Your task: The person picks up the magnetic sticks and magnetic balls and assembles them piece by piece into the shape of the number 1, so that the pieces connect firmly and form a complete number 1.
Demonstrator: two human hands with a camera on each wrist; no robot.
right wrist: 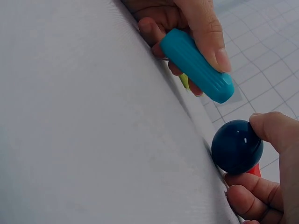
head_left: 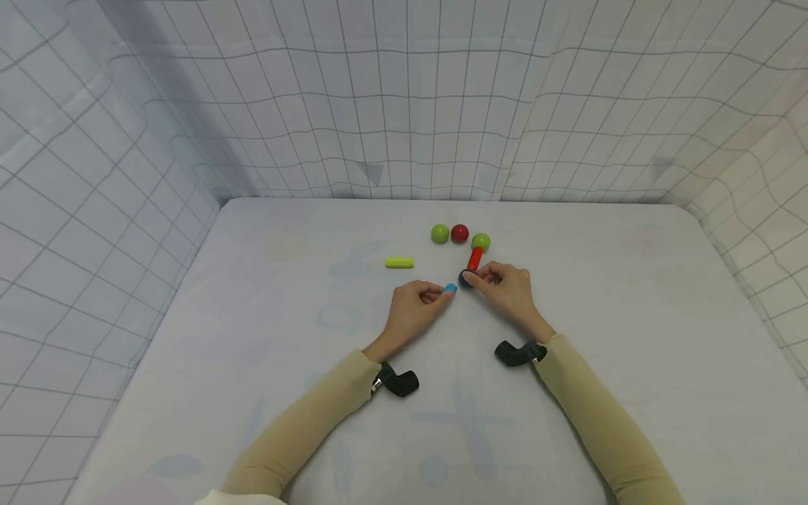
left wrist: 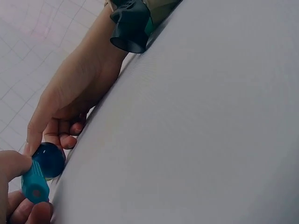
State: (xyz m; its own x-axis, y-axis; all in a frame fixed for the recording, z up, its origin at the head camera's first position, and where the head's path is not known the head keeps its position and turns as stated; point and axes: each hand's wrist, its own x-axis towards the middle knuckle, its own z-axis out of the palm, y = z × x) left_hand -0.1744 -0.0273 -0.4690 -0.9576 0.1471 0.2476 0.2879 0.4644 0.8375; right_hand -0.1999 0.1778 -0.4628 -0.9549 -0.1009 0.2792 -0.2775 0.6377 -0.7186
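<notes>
Grid-patterned white curtain backs a pale tabletop. On it, the left hand pinches a ridged turquoise rod near the navy ball gripped between the right hand's thumb and fingers. Beyond that ball, a red rod extends to a green ball; a red ball, another green ball and a yellow-green rod lie leftward.

The head view looks forward and down from above, far enough back for table and wall. Low, close and tilted, the left wrist view faces the right hand beyond its own, the right wrist view the left hand. All 3 share the blue ball and teal rod.
</notes>
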